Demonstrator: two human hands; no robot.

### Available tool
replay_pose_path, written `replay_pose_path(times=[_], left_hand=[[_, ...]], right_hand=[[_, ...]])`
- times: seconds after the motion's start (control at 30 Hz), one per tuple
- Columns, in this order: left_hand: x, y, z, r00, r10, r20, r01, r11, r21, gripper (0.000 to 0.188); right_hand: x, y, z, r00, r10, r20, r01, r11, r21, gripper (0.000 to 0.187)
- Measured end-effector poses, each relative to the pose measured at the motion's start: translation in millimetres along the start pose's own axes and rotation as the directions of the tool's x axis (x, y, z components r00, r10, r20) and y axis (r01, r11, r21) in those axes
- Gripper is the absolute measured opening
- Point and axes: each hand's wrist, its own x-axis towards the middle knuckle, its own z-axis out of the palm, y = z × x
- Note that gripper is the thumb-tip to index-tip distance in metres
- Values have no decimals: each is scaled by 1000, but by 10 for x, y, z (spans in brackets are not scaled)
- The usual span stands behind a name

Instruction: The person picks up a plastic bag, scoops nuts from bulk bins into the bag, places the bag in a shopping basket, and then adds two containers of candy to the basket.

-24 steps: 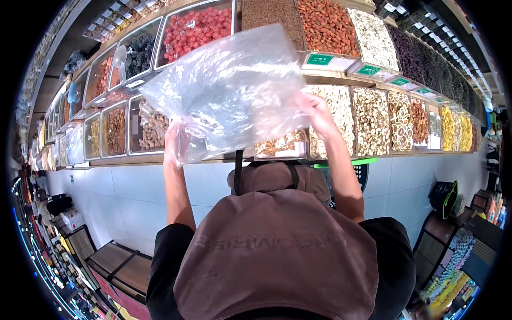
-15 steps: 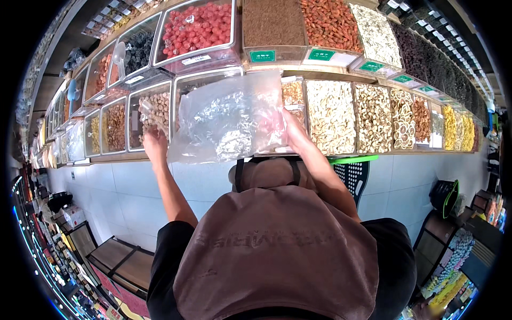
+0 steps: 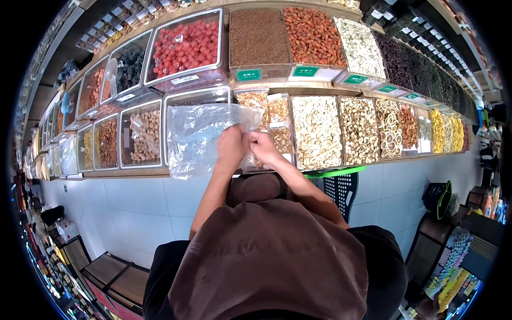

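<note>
A clear plastic bag [image 3: 194, 128] spreads leftward from my hands, over a lidded bin [image 3: 200, 96] in the front row. My left hand [image 3: 231, 146] is closed on the bag near its right end. Close beside it, my right hand [image 3: 264, 148] pinches the same end with bent fingers. The bag looks flat and crumpled, with no contents visible. To its left, a bin of tan, roundish dried pieces [image 3: 145, 136] has a clear scoop lying inside. Packets of orange-brown dried bits [image 3: 278, 111] lie just right of the bag.
Behind are bins of red wrapped candies [image 3: 186, 47], brown grains [image 3: 260, 40] and reddish dried fruit [image 3: 312, 37]. Pale dried slices [image 3: 316, 133] fill a bin to the right. A black perforated basket with a green rim [image 3: 341, 189] is below the counter edge, by my right arm.
My left hand has left the tan-piece bin and come right to grip the bag beside my right hand. The bag's right end is now gathered, and my right hand has shifted left.
</note>
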Motion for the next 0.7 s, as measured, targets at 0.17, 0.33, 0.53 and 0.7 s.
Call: replay_pose_path(times=[0.17, 0.33, 0.53, 0.7], left_hand=[[57, -127, -232, 974, -155, -167, 59, 878, -475, 20], [74, -75, -353, 966, -185, -182, -8, 682, -732, 19], [18, 216, -518, 966, -170, -193, -41, 640, -767, 19], [-36, 355, -588, 962, -175, -211, -51, 642, -765, 20]], right_hand=[[82, 53, -441, 971, 168, -172, -183, 980, -74, 20], [586, -825, -1299, 838, -389, -382, -11, 689, -725, 83], [1430, -1823, -2097, 804, -551, -222, -193, 111, -975, 94], [1778, -1781, -2306, 893, -378, -243, -245, 44, -969, 89]])
